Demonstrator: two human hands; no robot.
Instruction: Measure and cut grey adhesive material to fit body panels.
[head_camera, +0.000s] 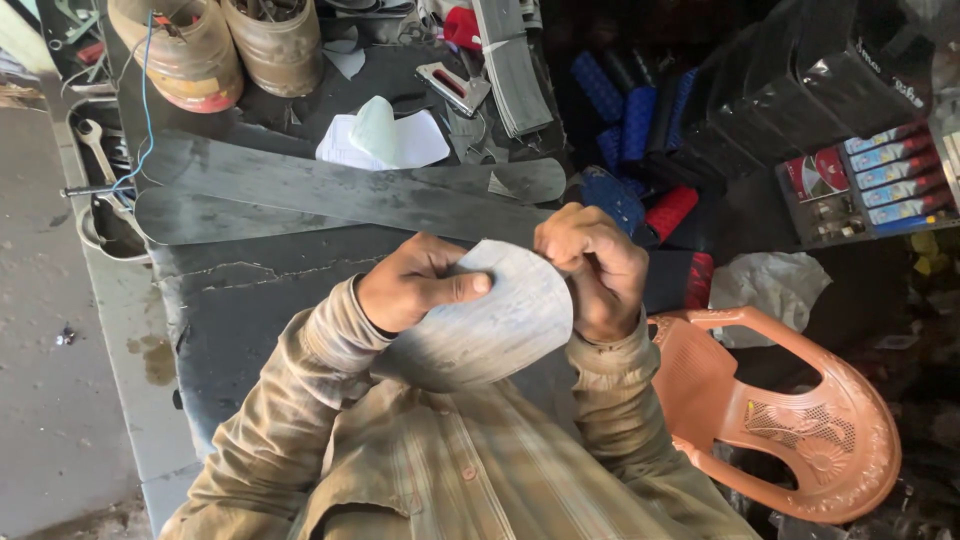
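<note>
Grey rubber sheet piece: left hand is pinching its left edge, thumb on top; right hand is gripping its upper right edge, fingers curled, above dark workbench.

I see a grey blade, flat, scuffed and round-ended, tilted up toward me above the dark bench.

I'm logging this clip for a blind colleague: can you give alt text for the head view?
Both hands, the left hand and right hand, grip the rounded end of a grey blade held over a dark workbench. Two more long blades lie flat on the bench, and an orange plastic chair stands to the right.
</note>
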